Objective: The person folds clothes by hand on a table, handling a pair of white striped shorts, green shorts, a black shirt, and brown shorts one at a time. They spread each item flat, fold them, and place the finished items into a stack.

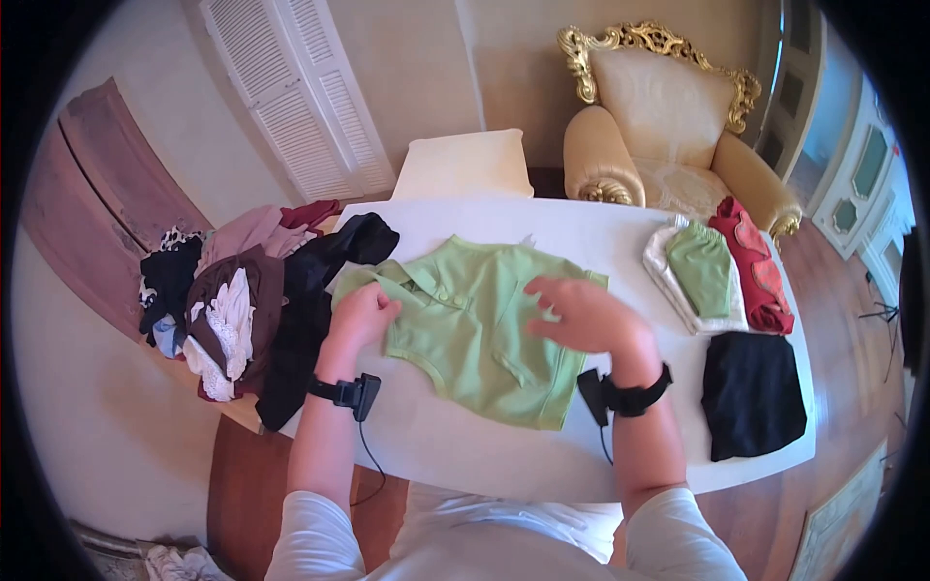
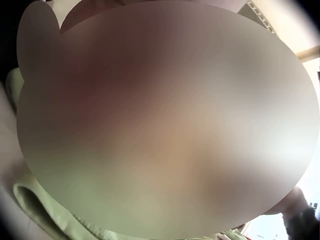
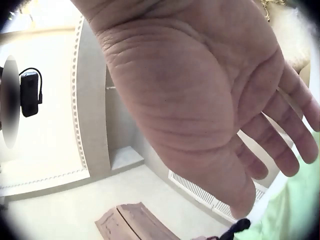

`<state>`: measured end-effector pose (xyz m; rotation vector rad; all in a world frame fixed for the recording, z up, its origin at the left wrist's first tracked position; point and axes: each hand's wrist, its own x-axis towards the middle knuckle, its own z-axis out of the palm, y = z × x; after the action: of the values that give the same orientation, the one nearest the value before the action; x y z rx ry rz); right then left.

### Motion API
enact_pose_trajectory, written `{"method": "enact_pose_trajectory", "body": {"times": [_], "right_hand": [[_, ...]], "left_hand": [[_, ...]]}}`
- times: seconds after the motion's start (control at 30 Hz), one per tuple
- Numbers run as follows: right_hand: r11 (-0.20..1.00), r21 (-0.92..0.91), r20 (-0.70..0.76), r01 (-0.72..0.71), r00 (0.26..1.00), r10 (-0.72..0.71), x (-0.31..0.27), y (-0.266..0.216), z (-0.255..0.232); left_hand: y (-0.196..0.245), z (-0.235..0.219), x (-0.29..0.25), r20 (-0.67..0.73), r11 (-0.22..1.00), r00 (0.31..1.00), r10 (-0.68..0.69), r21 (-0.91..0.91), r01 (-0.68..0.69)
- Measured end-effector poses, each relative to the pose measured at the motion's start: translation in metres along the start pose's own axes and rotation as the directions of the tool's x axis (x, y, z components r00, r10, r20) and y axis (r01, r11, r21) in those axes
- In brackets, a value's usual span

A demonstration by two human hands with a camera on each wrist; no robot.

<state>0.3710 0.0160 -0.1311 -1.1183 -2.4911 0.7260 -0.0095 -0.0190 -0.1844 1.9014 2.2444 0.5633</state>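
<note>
A light green collared garment (image 1: 475, 320) lies spread on the white table. At its left side, by the collar, my left hand (image 1: 363, 318) pinches the cloth between thumb and curled fingers. Above the garment's right part my right hand (image 1: 586, 315) hovers, fingers spread and slightly bent, holding nothing. The right wrist view shows this hand (image 3: 215, 100) with its palm toward the camera and the green cloth (image 3: 290, 210) beyond the fingertips. Most of the left wrist view is blurred; green cloth (image 2: 40, 210) shows at its lower left.
Mixed clothes (image 1: 232, 320) are heaped at the left, with a black garment (image 1: 310, 290) beside them. At the right lie folded green shorts (image 1: 702, 269), a red garment (image 1: 756, 271) and a folded black one (image 1: 754, 397). A gold armchair (image 1: 668, 126) and white stool (image 1: 465, 165) stand behind the table (image 1: 436, 455).
</note>
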Motion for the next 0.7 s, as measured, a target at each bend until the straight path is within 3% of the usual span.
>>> {"method": "enact_pose_trajectory", "body": {"times": [0.07,0.13,0.17,0.27,0.37,0.47,0.57,0.6,0.7], "right_hand": [[0.994,-0.068,0.052,0.082,0.996,-0.079,0.009,-0.005,0.029],[0.972,-0.184,0.205,0.148,0.973,-0.109,0.02,-0.015,0.06],[0.972,-0.151,0.239,0.182,0.961,-0.142,0.021,-0.028,0.07],[0.969,-0.066,0.277,0.237,0.938,-0.211,0.022,-0.051,0.104],[0.968,-0.05,0.249,0.246,0.942,-0.227,0.024,-0.052,0.129],[0.974,-0.002,0.308,0.225,0.927,-0.214,0.029,-0.048,0.129],[0.983,0.002,0.39,0.184,0.905,-0.17,0.027,-0.045,0.116],[0.989,-0.006,0.429,0.148,0.894,-0.131,0.024,-0.046,0.11],[0.997,-0.047,0.526,0.06,0.85,-0.026,0.006,-0.047,0.096]], "left_hand": [[-0.01,0.015,0.007,-0.01,0.997,0.998,-0.066,0.042,0.067],[-0.026,0.024,0.012,-0.007,0.99,0.995,-0.1,0.103,0.101],[-0.033,0.024,0.012,-0.004,0.984,0.993,-0.12,0.135,0.12],[-0.051,0.017,0.023,0.203,0.935,0.914,-0.35,0.019,0.354],[-0.063,0.022,0.03,-0.003,0.944,0.957,-0.289,-0.167,0.284],[-0.055,0.01,0.033,0.153,0.801,0.92,-0.362,-0.455,0.39],[-0.054,0.006,0.032,0.156,0.705,0.919,-0.362,-0.599,0.38],[-0.056,0.001,0.031,0.199,0.682,0.922,-0.331,-0.625,0.38],[-0.062,0.009,0.031,0.1,0.721,0.929,-0.357,-0.602,0.342]]}}
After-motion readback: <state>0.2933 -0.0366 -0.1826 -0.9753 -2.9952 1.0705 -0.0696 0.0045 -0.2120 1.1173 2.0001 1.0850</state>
